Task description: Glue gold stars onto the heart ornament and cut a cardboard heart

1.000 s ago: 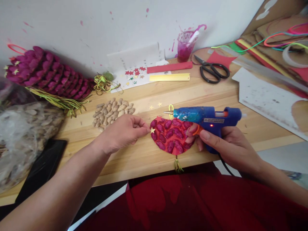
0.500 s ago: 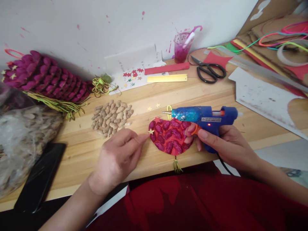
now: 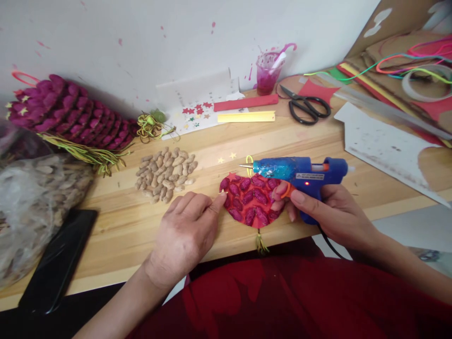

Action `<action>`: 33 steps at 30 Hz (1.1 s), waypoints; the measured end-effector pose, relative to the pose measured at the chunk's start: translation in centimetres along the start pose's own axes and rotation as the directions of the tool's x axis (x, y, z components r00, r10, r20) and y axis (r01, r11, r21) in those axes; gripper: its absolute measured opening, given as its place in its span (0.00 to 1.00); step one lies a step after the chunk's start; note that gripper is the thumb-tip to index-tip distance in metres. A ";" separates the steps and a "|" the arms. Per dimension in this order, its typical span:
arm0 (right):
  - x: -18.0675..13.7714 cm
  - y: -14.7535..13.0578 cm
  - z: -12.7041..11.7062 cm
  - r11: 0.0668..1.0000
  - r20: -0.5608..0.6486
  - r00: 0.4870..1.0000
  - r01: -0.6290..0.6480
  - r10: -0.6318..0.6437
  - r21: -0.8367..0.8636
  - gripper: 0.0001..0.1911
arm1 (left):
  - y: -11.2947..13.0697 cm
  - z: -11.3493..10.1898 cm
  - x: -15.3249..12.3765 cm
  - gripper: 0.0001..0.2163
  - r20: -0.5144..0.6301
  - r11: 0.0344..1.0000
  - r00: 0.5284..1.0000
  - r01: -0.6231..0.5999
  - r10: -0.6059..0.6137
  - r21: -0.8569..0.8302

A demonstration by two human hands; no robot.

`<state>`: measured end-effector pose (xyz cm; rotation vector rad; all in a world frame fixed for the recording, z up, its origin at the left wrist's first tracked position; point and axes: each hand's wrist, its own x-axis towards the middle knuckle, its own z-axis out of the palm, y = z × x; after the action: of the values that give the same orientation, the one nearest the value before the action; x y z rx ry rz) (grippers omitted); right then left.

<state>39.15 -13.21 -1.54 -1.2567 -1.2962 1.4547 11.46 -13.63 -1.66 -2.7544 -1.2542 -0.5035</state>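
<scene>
A round red craft piece (image 3: pixel 248 200) set with purple-painted peanuts lies near the table's front edge. It has a yellow loop (image 3: pixel 249 162) at its top and a green tassel (image 3: pixel 261 242) below. My left hand (image 3: pixel 189 228) is closed, its thumb tip pressing a small yellow star (image 3: pixel 222 191) against the piece's left edge; the other fingertips are hidden. A blue glue gun (image 3: pixel 300 170) with a lit red light is in my right hand (image 3: pixel 334 212), fingers around its grip and orange trigger. The nozzle points left, above the piece, and my fingertips also touch its right side.
Peanuts (image 3: pixel 165 174) are piled left of centre, near a black phone (image 3: pixel 58 259) and a plastic bag of peanuts (image 3: pixel 31 212). Two loose yellow stars (image 3: pixel 226 157) lie behind the piece. Scissors (image 3: pixel 307 106), a purple-stained cup (image 3: pixel 267 73) and a large purple ornament (image 3: pixel 70 113) stand farther back.
My left hand has moved slightly right and turned, so its thumb now covers most of the yellow star at the piece's edge. The right hand keeps the glue gun almost still.
</scene>
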 end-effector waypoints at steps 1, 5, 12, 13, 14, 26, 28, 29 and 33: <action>0.0 0.0 0.0 1.000 0.001 1.000 -0.001 0.001 -0.005 0.14 | 0.1 0.0 0.0 0.16 0.000 1.000 1.000 -0.001 0.001 0.000; -0.1 0.0 0.0 1.000 -0.001 1.000 0.009 -0.009 -0.022 0.14 | 0.6 0.0 -0.1 0.18 0.007 1.000 1.000 0.007 -0.007 0.006; -0.1 -0.2 0.1 0.999 -0.001 1.000 0.027 -0.027 0.029 0.12 | 0.8 0.3 -0.1 0.18 -0.013 0.998 0.998 0.060 -0.061 -0.015; -0.1 -0.2 0.1 1.000 -0.001 1.000 0.021 -0.021 0.023 0.12 | 0.8 0.3 -0.1 0.18 -0.010 0.998 0.998 0.056 -0.056 -0.011; -0.1 -0.2 0.1 1.000 -0.001 1.000 0.017 -0.017 0.019 0.12 | 0.7 0.3 -0.1 0.17 -0.008 0.999 0.999 0.050 -0.050 -0.007; -0.2 0.5 -0.2 0.996 0.014 0.999 0.043 -0.044 0.080 0.10 | -0.3 -0.2 1.0 0.15 -0.083 0.991 0.989 0.112 -0.118 -0.075; -0.2 0.4 -0.2 0.993 0.014 0.998 0.059 -0.061 0.106 0.10 | -1.5 -0.4 2.0 0.09 -0.118 0.988 0.982 0.145 -0.149 -0.046; -0.2 0.4 -0.3 0.990 0.011 0.998 0.068 -0.070 0.123 0.10 | -2.1 -0.5 2.6 0.06 -0.119 0.989 0.981 0.148 -0.151 -0.029; -0.2 0.6 -0.4 0.983 0.008 0.998 0.062 -0.064 0.172 0.10 | -4.3 -0.4 5.6 0.07 -0.021 0.979 0.981 0.192 -0.194 -0.075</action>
<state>39.63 -13.44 -2.14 -1.0858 -1.1815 1.4975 11.57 -6.86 0.25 -2.6860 -1.5353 -0.6119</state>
